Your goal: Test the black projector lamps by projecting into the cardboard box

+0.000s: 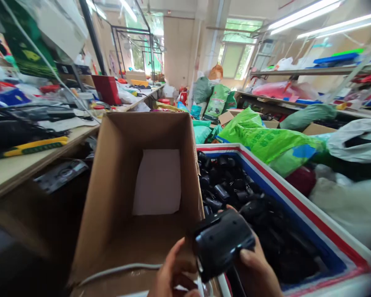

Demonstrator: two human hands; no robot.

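A black camcorder [224,243] is held in my right hand [258,264], the thumb pressed on its near side and the fingers behind it. To its left, my left hand [170,272] has its index finger raised toward the camcorder and the other fingers bent but apart. A whitish piece beside those fingers is too blurred to name. In front of my hands stands an open cardboard box [111,173] with a white sheet [159,181] on its bottom. Many black camcorders [222,192] fill a large bin [266,169] on the right, lined in red, white and blue.
A workbench [27,165] runs along the left, carrying a yellow-and-black tool [35,145], cables and a red box [106,90]. Beyond the bin lie a bright green bag [266,136] and several sacks. A grey cord [120,270] crosses the box's near edge. Shelving [303,72] stands at right.
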